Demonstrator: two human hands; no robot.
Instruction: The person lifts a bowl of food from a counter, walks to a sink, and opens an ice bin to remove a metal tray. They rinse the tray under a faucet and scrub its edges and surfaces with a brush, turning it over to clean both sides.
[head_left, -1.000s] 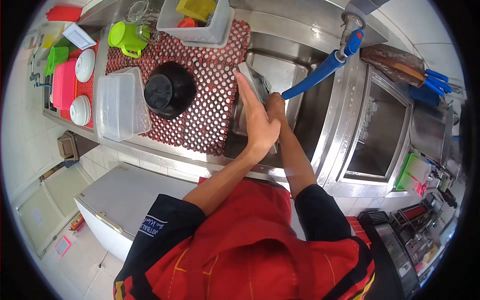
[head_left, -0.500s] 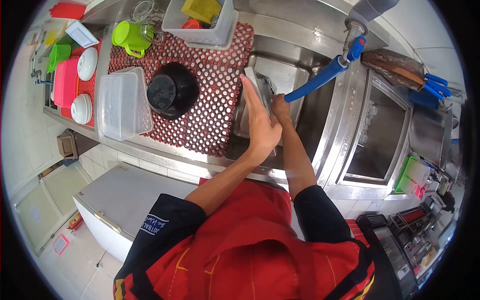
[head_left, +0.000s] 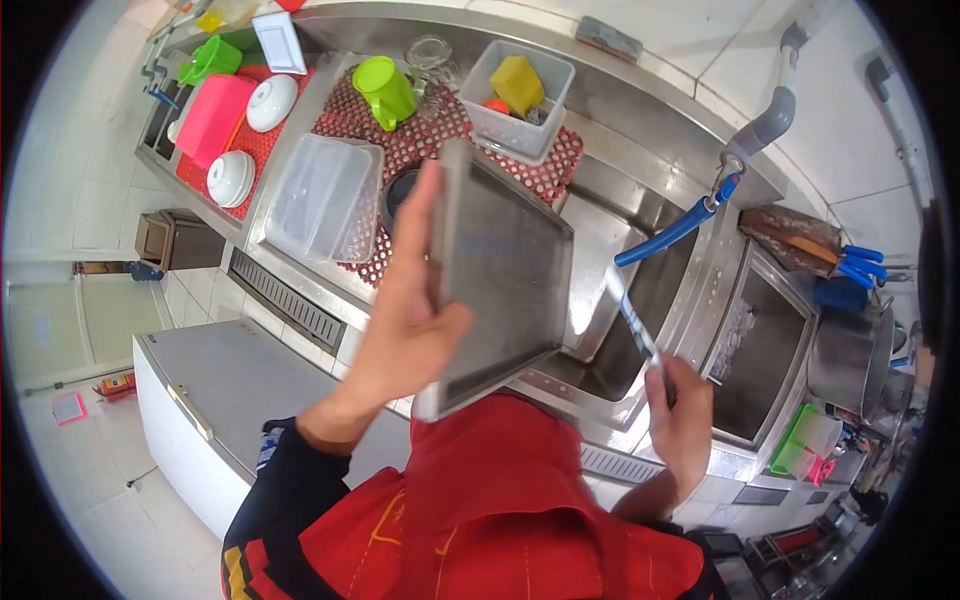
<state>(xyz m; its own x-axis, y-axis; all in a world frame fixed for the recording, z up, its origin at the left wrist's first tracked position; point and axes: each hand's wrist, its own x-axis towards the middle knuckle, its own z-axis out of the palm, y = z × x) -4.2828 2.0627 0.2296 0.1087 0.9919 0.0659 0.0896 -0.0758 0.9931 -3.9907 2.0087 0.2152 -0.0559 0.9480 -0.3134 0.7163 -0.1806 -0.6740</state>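
Swinging up from the sink (head_left: 597,376), the tray (head_left: 505,275) tilts, gripped by the left hand (head_left: 405,335), face now exposed; the right hand (head_left: 686,420) clasps a slim tool (head_left: 632,318).

The tray (head_left: 508,270) is grey, the tool (head_left: 633,318) white and blue.
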